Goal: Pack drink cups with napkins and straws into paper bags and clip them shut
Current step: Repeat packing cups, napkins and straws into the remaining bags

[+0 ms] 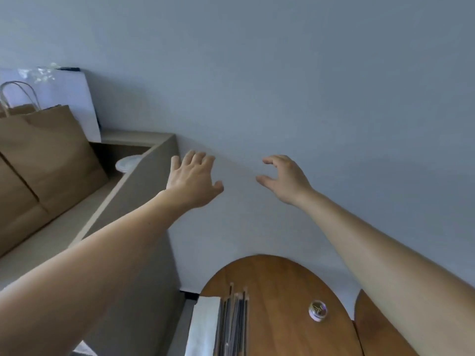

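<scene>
Both arms reach forward in front of a plain grey wall. My left hand (pixel 192 176) is spread with relaxed fingers and holds nothing. My right hand (pixel 285 176) hangs beside it with loosely curved fingers, also empty. Brown paper bags (pixel 48 155) with twisted handles stand on a beige ledge at the left. A white cup lid (pixel 127 163) shows behind the ledge's wall. On the round wooden table (pixel 282 291) below lie a stack of white napkins (pixel 205 327) and several wrapped straws (pixel 236 319).
A white bag (pixel 69 98) stands behind the brown ones against the wall. A small round metal object (pixel 318 310) sits on the table. The beige ledge's raised wall (pixel 144 186) runs just left of my left hand. A second wooden surface (pixel 380 335) adjoins at right.
</scene>
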`<action>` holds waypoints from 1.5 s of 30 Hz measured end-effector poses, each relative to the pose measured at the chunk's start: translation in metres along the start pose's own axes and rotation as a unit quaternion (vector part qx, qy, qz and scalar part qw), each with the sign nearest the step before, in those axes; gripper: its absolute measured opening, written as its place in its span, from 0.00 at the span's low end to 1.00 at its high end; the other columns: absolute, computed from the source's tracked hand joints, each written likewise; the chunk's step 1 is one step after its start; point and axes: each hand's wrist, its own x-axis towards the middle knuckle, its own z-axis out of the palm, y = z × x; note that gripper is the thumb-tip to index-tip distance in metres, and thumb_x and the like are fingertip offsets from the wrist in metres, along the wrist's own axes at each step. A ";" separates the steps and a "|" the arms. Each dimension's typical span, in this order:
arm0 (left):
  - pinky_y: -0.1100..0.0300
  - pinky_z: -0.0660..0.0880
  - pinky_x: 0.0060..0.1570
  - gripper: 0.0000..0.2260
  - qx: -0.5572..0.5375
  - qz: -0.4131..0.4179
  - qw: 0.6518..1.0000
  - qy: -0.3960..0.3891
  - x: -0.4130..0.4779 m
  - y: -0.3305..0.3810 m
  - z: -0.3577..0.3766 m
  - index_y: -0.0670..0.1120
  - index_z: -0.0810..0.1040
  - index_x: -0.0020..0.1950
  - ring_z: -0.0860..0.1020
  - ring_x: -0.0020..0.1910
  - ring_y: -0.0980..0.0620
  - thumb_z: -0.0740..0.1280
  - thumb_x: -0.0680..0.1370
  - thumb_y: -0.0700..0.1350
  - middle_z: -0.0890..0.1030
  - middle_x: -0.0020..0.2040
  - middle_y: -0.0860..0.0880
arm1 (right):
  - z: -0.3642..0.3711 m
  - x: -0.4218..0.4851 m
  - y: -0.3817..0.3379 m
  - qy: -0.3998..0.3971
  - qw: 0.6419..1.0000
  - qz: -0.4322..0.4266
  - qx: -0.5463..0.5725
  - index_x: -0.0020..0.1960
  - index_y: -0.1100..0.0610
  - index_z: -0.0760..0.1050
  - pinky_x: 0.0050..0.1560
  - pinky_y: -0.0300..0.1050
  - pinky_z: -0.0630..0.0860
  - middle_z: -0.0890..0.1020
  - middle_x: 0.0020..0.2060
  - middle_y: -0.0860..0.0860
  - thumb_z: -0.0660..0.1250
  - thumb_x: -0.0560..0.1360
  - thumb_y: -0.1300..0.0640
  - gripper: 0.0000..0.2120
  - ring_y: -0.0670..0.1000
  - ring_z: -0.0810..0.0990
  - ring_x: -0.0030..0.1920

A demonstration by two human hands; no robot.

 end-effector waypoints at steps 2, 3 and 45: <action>0.43 0.56 0.72 0.31 -0.028 0.025 0.999 -0.026 0.009 0.036 0.013 0.48 0.62 0.75 0.57 0.76 0.47 0.59 0.77 0.62 0.64 0.76 0.47 | -0.016 -0.016 0.035 0.005 0.999 0.040 -0.014 0.70 0.57 0.71 0.68 0.46 0.66 0.71 0.70 0.53 0.70 0.76 0.48 0.26 0.53 0.69 0.70; 0.42 0.56 0.72 0.31 -0.039 0.040 0.998 -0.038 0.014 0.054 0.019 0.48 0.61 0.76 0.57 0.76 0.47 0.59 0.77 0.62 0.63 0.76 0.47 | -0.023 -0.025 0.051 0.007 0.998 0.059 -0.020 0.70 0.57 0.71 0.68 0.47 0.66 0.71 0.70 0.53 0.70 0.76 0.48 0.26 0.53 0.69 0.70; 0.48 0.61 0.72 0.30 -0.140 0.327 0.892 -0.279 -0.058 0.613 0.121 0.50 0.59 0.78 0.59 0.76 0.48 0.61 0.78 0.58 0.63 0.77 0.50 | -0.216 -0.460 0.501 -0.028 0.838 0.506 -0.202 0.42 0.52 0.68 0.44 0.45 0.69 0.73 0.40 0.47 0.64 0.78 0.50 0.10 0.52 0.75 0.48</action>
